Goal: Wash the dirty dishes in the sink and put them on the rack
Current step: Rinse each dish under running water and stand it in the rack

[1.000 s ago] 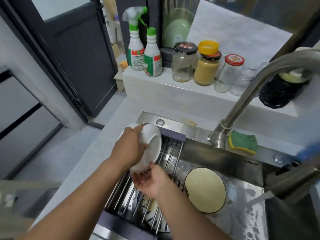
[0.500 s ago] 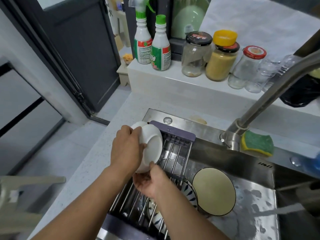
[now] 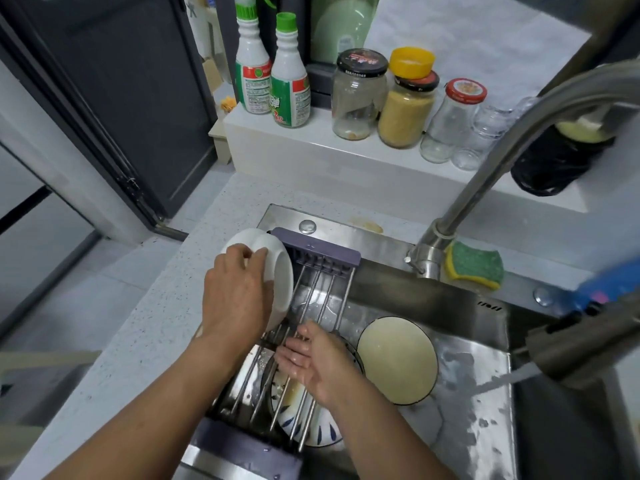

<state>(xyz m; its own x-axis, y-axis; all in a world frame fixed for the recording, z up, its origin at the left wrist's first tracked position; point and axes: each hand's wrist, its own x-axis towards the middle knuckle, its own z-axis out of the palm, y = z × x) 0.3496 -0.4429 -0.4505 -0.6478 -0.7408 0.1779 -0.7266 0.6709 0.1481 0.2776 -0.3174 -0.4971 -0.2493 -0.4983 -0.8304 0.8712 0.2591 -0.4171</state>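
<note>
Over the sink's (image 3: pixel 485 393) rack (image 3: pixel 322 252), the left hand (image 3: pixel 235 299) is gripping a white bowl (image 3: pixel 278 271) while the right hand (image 3: pixel 315 358) is hovering open.

No text legible anywhere. On the spray bottle (image 3: pixel 252 74): a green, red and white label with blocks of fine print, too blurred to read. On the green-capped bottle (image 3: pixel 290 88) just beside it: a similar label with large red marks at the bottom, shapes unclear. Around the black lid of the near-empty glass jar (image 3: pixel 360 95): a ring of pale lettering, unreadable. On the red-rimmed lid of the small clear jar (image 3: pixel 452 119): a printed design, not decipherable. On the sink (image 3: pixel 512 308) rim, right of the sponge (image 3: pixel 474 265): a short row of dark stamped marks, too small to make out.
</note>
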